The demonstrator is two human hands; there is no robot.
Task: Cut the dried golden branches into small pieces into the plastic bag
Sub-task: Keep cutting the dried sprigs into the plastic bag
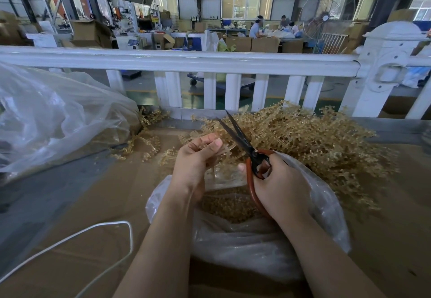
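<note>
Warehouse floor behind a white railing (177, 61); cardboard boxes, a standing fan (326, 15) and seated workers far back. Work surface (88, 204) is brown cardboard sheet, a white cord (112, 225) looping across its near left.

Left hand (198, 155): fingers curled, pinching a thin golden branch (224, 152) between thumb and fingertips, held over the bag mouth.

Right hand (282, 186): wrapped around the red-orange handles of the scissors (242, 144). Dark blades parted in a narrow V, tips pointing up and away toward the railing, just right of the left hand's fingers. Can't tell if a blade touches the branch.

Plastic bag (256, 241): clear, open, sitting on the surface directly under both hands, near centre. Small golden cut pieces (231, 207) are piled inside it.

Pile of dried golden branches (314, 139): large heap on the surface behind and right of the bag, running up to the railing. A few loose sprigs (144, 146) lie left of the hands.

Second large clear plastic bag (53, 116) slumped at far left, contents not readable.
</note>
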